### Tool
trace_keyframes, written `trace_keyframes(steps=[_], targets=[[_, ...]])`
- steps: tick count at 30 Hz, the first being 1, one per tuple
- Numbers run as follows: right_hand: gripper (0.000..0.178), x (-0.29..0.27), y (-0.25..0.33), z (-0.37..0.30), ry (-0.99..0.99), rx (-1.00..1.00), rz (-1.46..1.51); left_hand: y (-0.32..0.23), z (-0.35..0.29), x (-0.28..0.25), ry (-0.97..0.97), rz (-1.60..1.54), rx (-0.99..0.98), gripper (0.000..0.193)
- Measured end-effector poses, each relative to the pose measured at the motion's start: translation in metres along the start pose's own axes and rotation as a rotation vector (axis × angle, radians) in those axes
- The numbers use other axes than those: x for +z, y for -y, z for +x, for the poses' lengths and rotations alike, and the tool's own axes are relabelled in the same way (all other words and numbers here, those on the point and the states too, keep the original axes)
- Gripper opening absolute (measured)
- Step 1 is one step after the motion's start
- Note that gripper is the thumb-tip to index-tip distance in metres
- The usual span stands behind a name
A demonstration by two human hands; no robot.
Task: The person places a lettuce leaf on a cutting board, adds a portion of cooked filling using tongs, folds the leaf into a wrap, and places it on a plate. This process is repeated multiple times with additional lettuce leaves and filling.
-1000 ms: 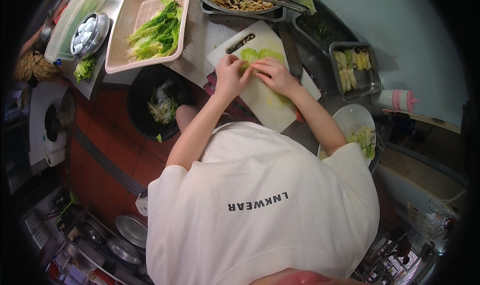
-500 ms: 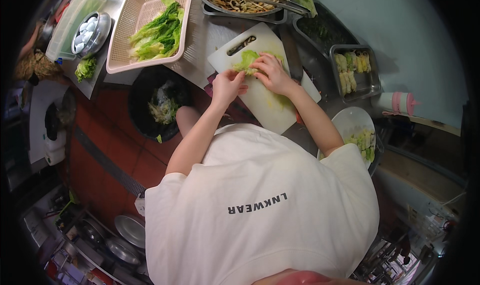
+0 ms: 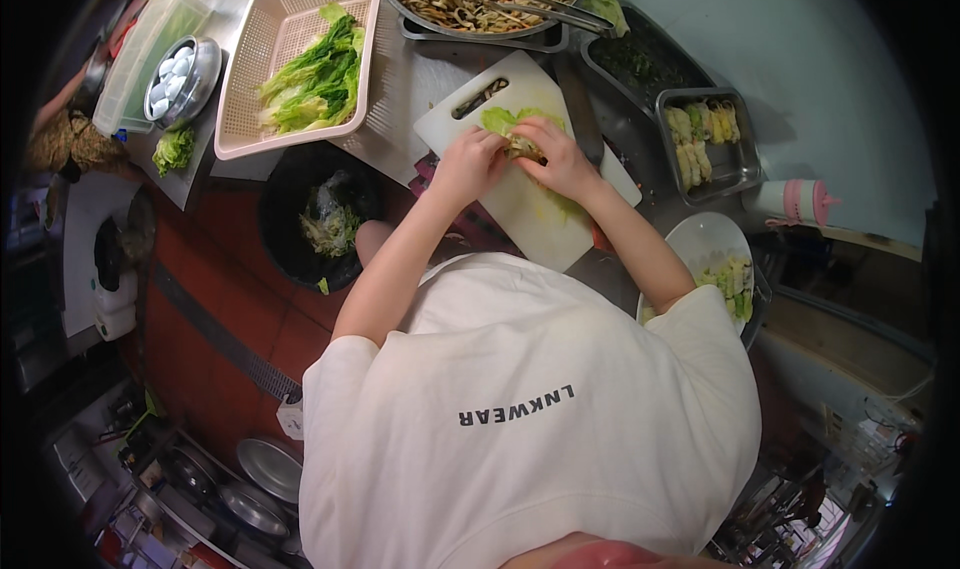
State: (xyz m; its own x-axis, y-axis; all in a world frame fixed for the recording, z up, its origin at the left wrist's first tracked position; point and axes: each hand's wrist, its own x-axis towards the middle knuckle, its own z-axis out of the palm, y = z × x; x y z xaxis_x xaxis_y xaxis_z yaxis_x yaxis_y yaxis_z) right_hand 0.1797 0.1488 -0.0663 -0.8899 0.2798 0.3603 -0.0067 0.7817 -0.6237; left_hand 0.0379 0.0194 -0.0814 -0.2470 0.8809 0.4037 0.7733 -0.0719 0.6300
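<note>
Over the white cutting board [image 3: 555,231], both my hands pinch a green lettuce leaf [image 3: 497,119] that is partly folded around shredded filling [image 3: 524,147]. My left hand [image 3: 468,167] grips its near left edge with the fingertips closed. On the opposite side, my right hand [image 3: 566,161] has its fingers curled over the leaf and filling. The fingers cover part of the leaf. A broad knife [image 3: 583,109] lies along the board's right edge. Beyond the board stands a metal bowl of shredded filling [image 3: 470,4], with tongs [image 3: 555,11] resting in it.
A pink basket [image 3: 228,119] with lettuce leaves [image 3: 320,79] stands at left, near a bowl of eggs [image 3: 172,81]. Below it is a black bin [image 3: 285,244]. Rolls fill part of a metal tray [image 3: 738,174] and a white plate [image 3: 700,237] at right, beside a pink-lidded bottle [image 3: 795,201].
My hands have lifted and gathered the leaf, which lay flatter before. Filling now shows between my fingers. My left hand has moved in closer to the right one.
</note>
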Motion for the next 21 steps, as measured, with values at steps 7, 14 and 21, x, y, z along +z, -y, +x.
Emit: trace_keyframes(steps=[7,14,21], targets=[[0.033,0.004,-0.019,0.002,0.159,-0.022,-0.037,0.015,0.008,-0.003,0.040,-0.131,-0.089,0.024],[0.031,-0.001,-0.022,0.008,0.148,-0.002,-0.163,0.003,-0.008,0.005,-0.090,0.043,0.137,0.030],[0.034,-0.002,-0.021,0.002,0.132,0.025,0.154,0.024,0.003,0.007,-0.004,0.023,-0.021,0.027]])
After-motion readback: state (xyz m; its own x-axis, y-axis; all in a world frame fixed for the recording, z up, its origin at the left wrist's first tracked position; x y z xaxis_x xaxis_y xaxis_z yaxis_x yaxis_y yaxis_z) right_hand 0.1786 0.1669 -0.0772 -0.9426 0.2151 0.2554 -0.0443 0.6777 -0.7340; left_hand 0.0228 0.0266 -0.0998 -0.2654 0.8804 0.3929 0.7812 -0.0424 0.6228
